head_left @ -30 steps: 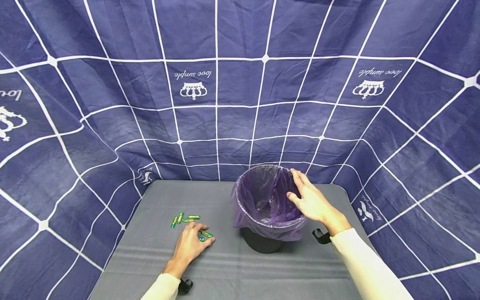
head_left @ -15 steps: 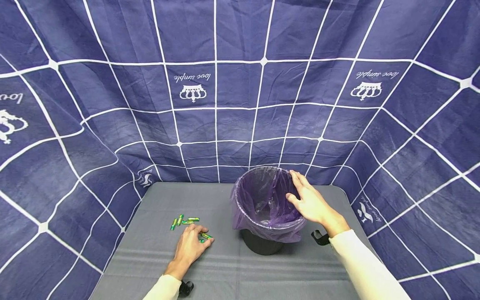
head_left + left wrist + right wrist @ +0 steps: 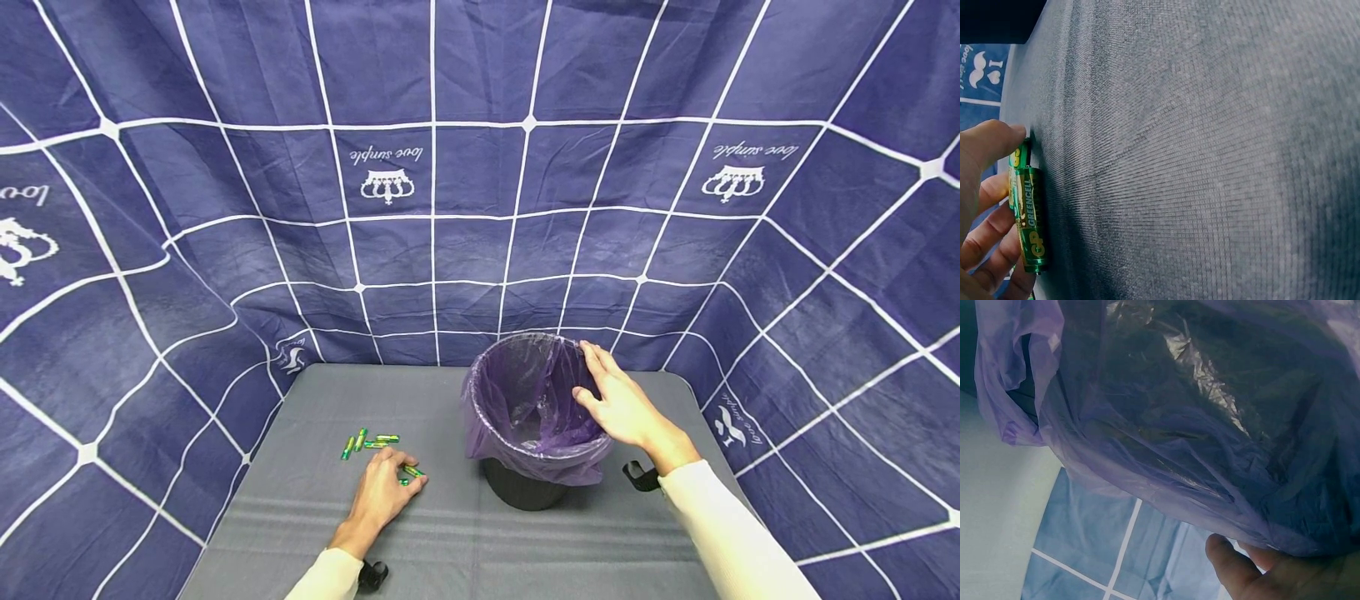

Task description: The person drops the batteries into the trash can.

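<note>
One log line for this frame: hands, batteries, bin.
left hand: pinches battery on table | right hand: rests on bin rim, over purple liner | spare batteries: loose beside left hand

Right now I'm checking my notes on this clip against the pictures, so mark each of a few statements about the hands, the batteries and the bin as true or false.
1. The right hand rests on the rim of the bin. True.
2. The bin is lined with a green bag. False: the bag is purple.
3. The left hand has its fingers on a green battery. True; the left wrist view shows it lying against the fingertips on the table.
4. All the batteries are inside the bin. False: the loose batteries lie on the grey table, left of the bin.
5. The bin lies tipped on its side. False: it stands upright.
</note>
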### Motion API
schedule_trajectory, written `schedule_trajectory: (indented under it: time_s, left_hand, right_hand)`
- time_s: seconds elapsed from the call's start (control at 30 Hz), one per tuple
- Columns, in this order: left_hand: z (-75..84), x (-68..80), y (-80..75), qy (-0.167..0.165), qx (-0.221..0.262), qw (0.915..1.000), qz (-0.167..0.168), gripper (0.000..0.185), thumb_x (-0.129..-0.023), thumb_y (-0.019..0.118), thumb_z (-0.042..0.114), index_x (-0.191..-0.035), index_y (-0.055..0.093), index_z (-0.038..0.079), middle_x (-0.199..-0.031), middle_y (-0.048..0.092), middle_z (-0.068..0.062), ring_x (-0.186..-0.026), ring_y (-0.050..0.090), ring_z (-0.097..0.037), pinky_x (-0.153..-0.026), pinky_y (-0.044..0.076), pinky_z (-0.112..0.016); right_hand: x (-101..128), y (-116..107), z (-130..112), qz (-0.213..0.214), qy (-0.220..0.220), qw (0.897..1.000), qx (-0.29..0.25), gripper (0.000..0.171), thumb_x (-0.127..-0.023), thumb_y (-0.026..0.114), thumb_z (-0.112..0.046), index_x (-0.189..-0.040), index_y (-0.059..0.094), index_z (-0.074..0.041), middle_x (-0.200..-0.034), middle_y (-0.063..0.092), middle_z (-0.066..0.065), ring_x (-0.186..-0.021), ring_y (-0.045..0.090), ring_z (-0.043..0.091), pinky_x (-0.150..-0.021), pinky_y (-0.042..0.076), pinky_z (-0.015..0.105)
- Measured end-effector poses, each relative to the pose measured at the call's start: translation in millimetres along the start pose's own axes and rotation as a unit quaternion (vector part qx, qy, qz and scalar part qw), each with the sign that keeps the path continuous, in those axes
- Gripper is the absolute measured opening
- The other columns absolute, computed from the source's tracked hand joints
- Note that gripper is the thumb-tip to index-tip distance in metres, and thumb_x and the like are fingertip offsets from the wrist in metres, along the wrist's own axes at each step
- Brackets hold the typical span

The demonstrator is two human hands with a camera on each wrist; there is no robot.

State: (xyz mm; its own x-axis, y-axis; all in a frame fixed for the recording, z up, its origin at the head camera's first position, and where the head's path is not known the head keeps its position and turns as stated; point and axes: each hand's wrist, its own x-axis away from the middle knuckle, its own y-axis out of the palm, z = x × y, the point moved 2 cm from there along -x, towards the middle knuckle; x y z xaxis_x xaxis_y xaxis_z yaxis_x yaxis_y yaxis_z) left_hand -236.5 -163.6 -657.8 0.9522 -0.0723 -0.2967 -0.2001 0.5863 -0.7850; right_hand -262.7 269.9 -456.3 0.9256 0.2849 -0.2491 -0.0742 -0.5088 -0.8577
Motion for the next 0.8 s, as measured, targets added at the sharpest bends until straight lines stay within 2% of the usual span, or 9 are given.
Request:
schedule_trajectory:
  time_s: [0.27,0.8]
  left_hand:
    - [-2.5,-1.9,1.5,-0.014,0.006,0.9998,-0.012,0.025,-0.085,0.105,0.022,-0.103,0.088,0.015,-0.106,0.077,-0.003,-0.092,0.071,-0.019,-0.085,0.064,-0.042]
    - [-3.4,-5.0,1.4,-0.012,0.011,0.9997,-0.015,0.025,-0.086,0.104,0.022,-0.103,0.087,0.015,-0.107,0.076,-0.002,-0.093,0.075,-0.020,-0.085,0.066,-0.040]
  right_hand:
    - [-0.1,1.1,0.8,0.003,-0.001,1.000,0.003,0.080,-0.114,0.065,-0.023,-0.179,0.031,0.008,-0.183,0.038,0.034,-0.169,0.044,0.056,-0.137,0.038,0.072]
    - [0.4,1.6,1.6,0.008,-0.002,1.000,0.002,0.080,-0.114,0.065,-0.024,-0.179,0.032,0.007,-0.182,0.039,0.033,-0.168,0.046,0.057,-0.136,0.040,0.073]
